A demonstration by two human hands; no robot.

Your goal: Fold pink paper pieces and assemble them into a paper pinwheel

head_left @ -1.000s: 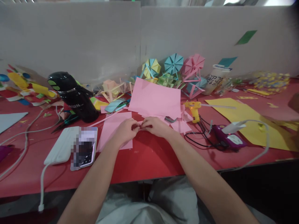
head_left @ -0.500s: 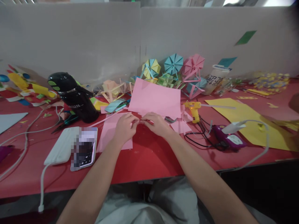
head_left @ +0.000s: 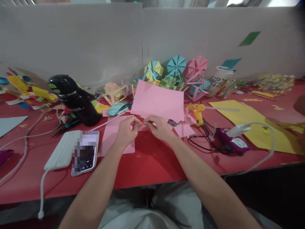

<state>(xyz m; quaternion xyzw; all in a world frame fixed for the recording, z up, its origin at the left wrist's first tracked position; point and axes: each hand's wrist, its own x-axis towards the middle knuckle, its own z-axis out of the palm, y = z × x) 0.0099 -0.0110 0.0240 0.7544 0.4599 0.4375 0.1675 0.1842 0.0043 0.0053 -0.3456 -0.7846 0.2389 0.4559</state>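
My left hand and my right hand meet above the red table, fingertips pinched close together. Whatever sits between the fingers is too small to make out; it may be pinkish. Beneath my left hand lies a pink sheet of paper. Just beyond both hands, a larger pink sheet leans up against folded paper models. Pink paper scraps are to the right of my right hand, near a yellow glue gun.
A black bottle, a white power bank and a phone stand or lie on the left. On the right are a purple power socket, cables, and yellow paper. Paper umbrellas line the back partition.
Both hands stay in the same spot; the fingers have shifted slightly, still pinched together. The camera view has moved a little. Nothing else differs visibly.
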